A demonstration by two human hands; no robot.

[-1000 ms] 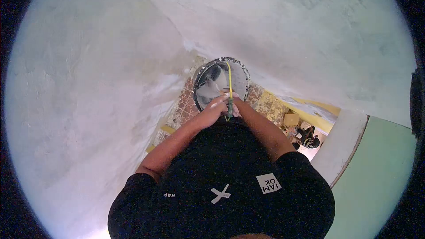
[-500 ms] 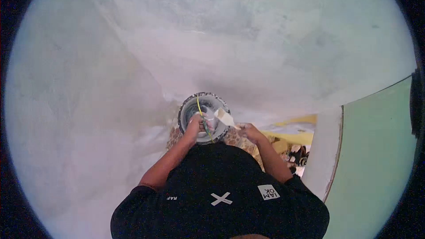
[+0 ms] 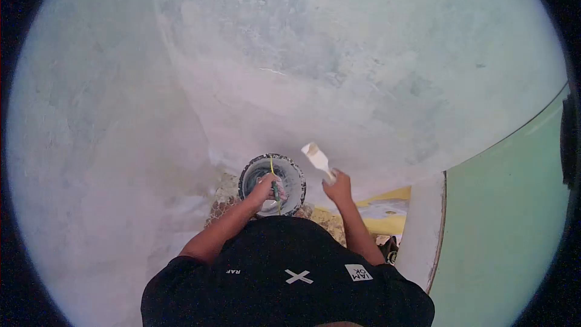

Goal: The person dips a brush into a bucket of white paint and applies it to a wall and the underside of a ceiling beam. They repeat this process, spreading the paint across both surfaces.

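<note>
My left hand [image 3: 262,190] is closed around the green grip [image 3: 276,191] of a bucket's thin yellow handle. The paint bucket [image 3: 294,183] hangs close in front of my body, its dark rim spattered with white. A little pale liquid shows in the bottom, partly hidden by my hand. To the right of the bucket, my right hand [image 3: 338,188] grips the handle of a paintbrush [image 3: 318,157]. The brush has a whitish body and points up and left, with its broad head in front of the wall.
A pale, patchily painted wall [image 3: 363,85] rises ahead, meeting another wall [image 3: 121,133] at a corner on the left. Patterned floor tiles [image 3: 222,207] show below. Yellow and white sheeting [image 3: 384,211] lies at the right, near a white edge and a green surface [image 3: 502,218].
The brush has moved out from over the bucket, up and to the right, toward the wall. My left hand keeps its hold on the bucket, and the view has shifted.
</note>
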